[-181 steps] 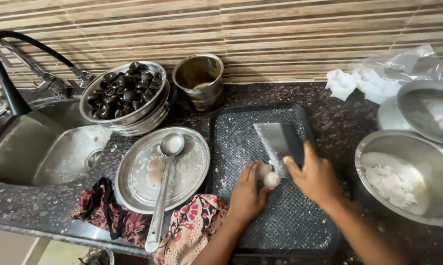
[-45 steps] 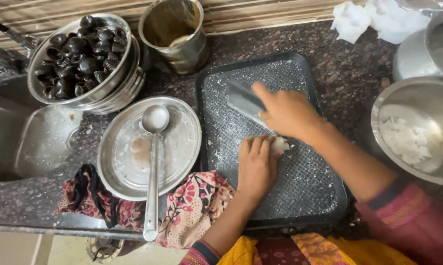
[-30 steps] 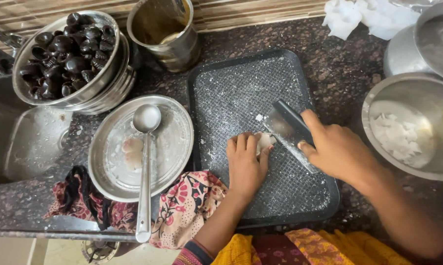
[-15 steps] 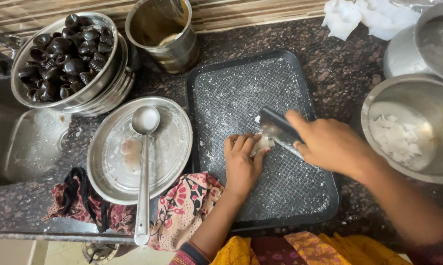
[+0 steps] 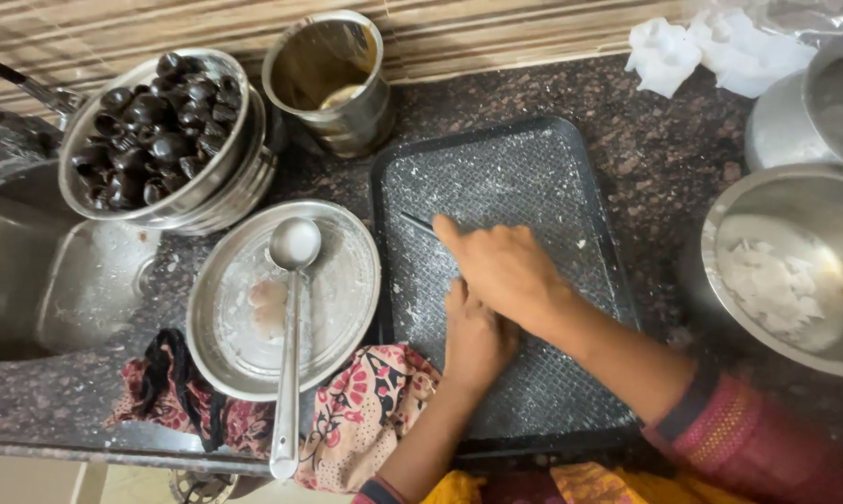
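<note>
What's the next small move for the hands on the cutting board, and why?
Probably press the knife down for another cut: the right hand lies over the left hand on the black board, only the blade tip shows, and white cut pieces already fill the steel bowl.

Right hand [image 5: 505,271] overlaps left hand [image 5: 476,336]; both seemingly curled, palms down.
</note>
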